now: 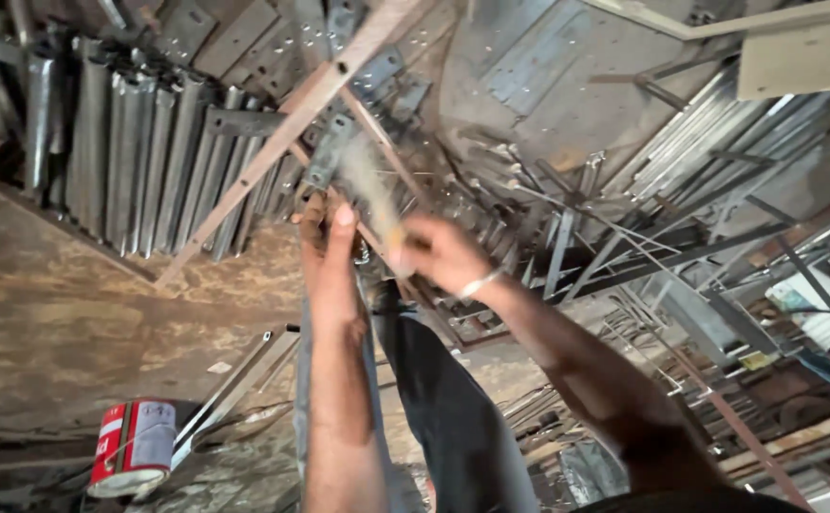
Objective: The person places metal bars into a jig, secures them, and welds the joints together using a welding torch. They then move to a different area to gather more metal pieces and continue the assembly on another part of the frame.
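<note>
A paintbrush [369, 185] is standing nearly upright in the middle of the view, its pale bristle end pointing up and smeared by motion blur, its yellowish handle end sinking into a closed fist just below. Its bristles are showing against a small grey metal bracket [331, 150] with round holes, which is sitting on a long reddish-brown angle bar [292, 119]. That bar is running on a slant from the lower left up toward the top centre, and a thinner bar of the same colour is crossing just beneath the bracket.
</note>
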